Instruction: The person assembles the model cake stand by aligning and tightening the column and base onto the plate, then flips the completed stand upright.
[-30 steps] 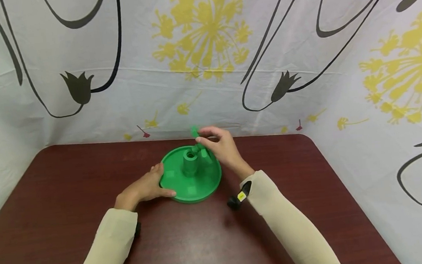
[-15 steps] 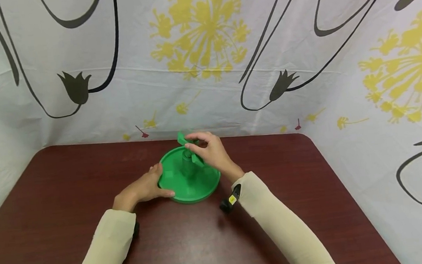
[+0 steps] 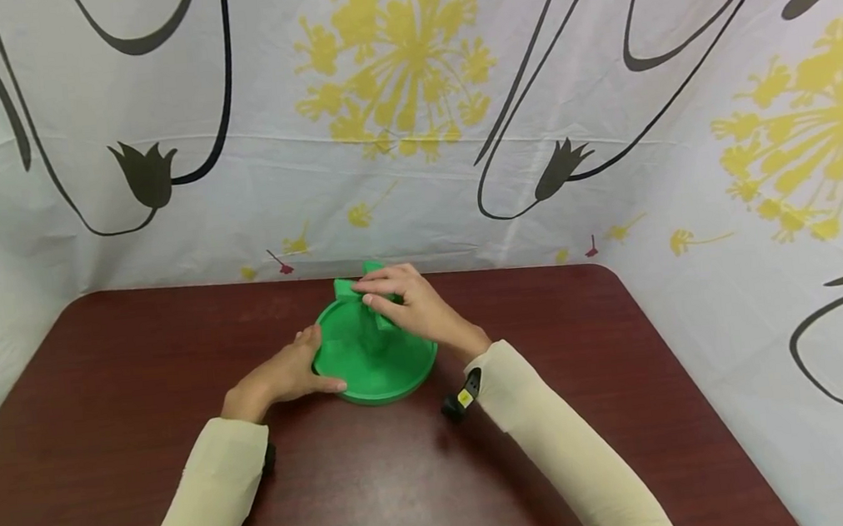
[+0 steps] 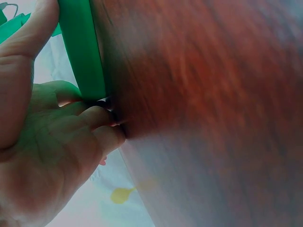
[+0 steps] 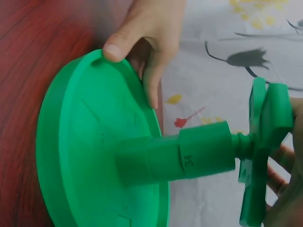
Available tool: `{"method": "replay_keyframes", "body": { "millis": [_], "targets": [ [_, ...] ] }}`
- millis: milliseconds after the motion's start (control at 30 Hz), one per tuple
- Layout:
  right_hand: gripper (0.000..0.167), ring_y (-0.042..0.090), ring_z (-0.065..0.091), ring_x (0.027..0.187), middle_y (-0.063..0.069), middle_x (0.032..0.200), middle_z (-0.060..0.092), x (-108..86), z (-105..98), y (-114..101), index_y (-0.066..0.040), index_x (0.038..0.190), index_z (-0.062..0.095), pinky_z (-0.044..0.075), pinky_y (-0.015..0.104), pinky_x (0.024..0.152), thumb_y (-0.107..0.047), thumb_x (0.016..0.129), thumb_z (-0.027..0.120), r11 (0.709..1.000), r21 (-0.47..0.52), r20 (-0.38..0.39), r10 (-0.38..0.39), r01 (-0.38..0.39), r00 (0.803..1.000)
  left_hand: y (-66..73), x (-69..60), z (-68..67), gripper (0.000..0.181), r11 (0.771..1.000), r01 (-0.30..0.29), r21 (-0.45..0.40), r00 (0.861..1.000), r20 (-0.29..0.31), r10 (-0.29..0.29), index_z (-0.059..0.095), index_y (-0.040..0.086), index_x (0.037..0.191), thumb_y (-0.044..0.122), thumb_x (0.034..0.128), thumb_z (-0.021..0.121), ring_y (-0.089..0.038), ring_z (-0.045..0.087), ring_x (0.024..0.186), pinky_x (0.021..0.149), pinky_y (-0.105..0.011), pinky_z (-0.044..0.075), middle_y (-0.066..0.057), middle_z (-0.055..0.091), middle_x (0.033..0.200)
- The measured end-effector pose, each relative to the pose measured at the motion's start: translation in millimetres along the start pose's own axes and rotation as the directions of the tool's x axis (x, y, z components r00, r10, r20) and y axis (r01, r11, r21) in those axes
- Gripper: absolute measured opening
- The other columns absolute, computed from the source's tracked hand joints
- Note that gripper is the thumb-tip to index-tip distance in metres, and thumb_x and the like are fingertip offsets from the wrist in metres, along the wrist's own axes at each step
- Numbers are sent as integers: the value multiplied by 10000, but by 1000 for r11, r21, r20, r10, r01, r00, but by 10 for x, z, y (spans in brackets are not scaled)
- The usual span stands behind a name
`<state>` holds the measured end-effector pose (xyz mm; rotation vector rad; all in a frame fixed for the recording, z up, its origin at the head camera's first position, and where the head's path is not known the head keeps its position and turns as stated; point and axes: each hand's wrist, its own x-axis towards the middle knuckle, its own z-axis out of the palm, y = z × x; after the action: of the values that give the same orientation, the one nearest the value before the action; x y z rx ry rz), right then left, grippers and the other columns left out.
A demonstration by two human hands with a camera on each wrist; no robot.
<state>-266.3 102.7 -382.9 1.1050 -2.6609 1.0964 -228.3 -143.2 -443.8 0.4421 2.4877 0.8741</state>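
Observation:
A green round dish-like base with a raised rim lies on the table. From its middle rises a green post, marked with a number. My left hand grips the base's rim, thumb on the near side and fingers round the left. At the post's top, my right hand holds a green winged knob by its arms. The knob's short ridged stem meets the post's end, partly out of it. My right fingers are partly hidden behind the knob in the right wrist view.
The dark red-brown wooden table has rounded far corners. Behind it hangs a white cloth with yellow and dark flower prints, close to the table's far edge. Black straps with small devices are on both wrists.
My right hand has moved left with the winged knob, from the post's right side to over its opening. The knob has turned. My left hand stays on the rim.

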Motion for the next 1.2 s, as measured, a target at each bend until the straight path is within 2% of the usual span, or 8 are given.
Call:
{"method": "replay_keyframes", "body": {
  "millis": [367,500,633,833,933,1067,1133,1200],
  "targets": [
    [316,277,443,1292,71,1341,616,16,5,-71,-146,1316,667,386,454,1067,-196,1014,588,991,-116,34,-60,64,998,-6,-1,-19,1162,1000,10,19,1000,3,-11,-31,-86,1548,490,879,724,-478,-10,1494,1180,-628,123,-314,-18,1616],
    [306,273,454,1273,41,1325,624,34,46,-94,-204,1303,679,408,464,1016,-250,1014,591,963,-249,77,-85,102,993,7,-8,-26,1164,1000,16,22,1000,4,-16,-40,-84,1548,490,880,722,-481,-14,1492,1177,-633,124,-312,-28,1616],
    [297,257,451,1260,12,1322,624,19,94,-97,-246,1292,685,421,464,955,-267,1008,602,942,-328,74,-57,78,996,26,-1,-17,1166,1000,5,12,1000,2,-5,-49,-75,1550,493,882,719,-480,-14,1493,1176,-635,128,-301,-31,1621],
    [305,259,447,1276,38,1356,606,-16,126,-89,-235,1299,681,413,487,983,-275,1007,603,955,-288,47,-58,69,997,22,-16,7,1147,1000,14,6,1000,7,-14,-46,-75,1550,472,891,717,-478,-15,1494,1178,-633,121,-296,-33,1623],
    [304,271,484,1267,71,1339,620,-50,93,-46,-172,1281,693,407,497,1028,-266,1002,612,976,-216,-54,-51,39,997,13,-16,18,1151,1000,8,-4,1000,2,-8,-40,-80,1549,466,886,726,-476,-19,1495,1181,-626,120,-302,-29,1621],
    [302,261,557,1207,81,1282,647,-140,1,57,-94,1265,681,460,468,1001,-219,996,624,995,-58,-212,66,-80,975,0,-4,23,1157,1000,5,0,1000,-7,-5,-25,-79,1552,471,875,736,-463,-18,1500,1188,-609,128,-298,-21,1623],
    [295,247,583,1189,67,1263,654,-208,-39,114,-100,1264,673,485,464,976,-213,996,624,988,19,-227,155,-155,962,-4,1,24,1159,1000,10,2,1000,-9,-10,-19,-77,1553,472,871,740,-457,-18,1502,1189,-606,131,-294,-22,1624],
    [289,239,598,1177,50,1262,652,-276,-61,161,-122,1265,667,502,468,957,-227,999,620,976,65,-191,217,-208,957,-7,3,26,1158,1000,14,4,1000,-6,-14,-16,-75,1554,472,870,742,-453,-19,1503,1190,-604,132,-290,-25,1626]
  ]
}}
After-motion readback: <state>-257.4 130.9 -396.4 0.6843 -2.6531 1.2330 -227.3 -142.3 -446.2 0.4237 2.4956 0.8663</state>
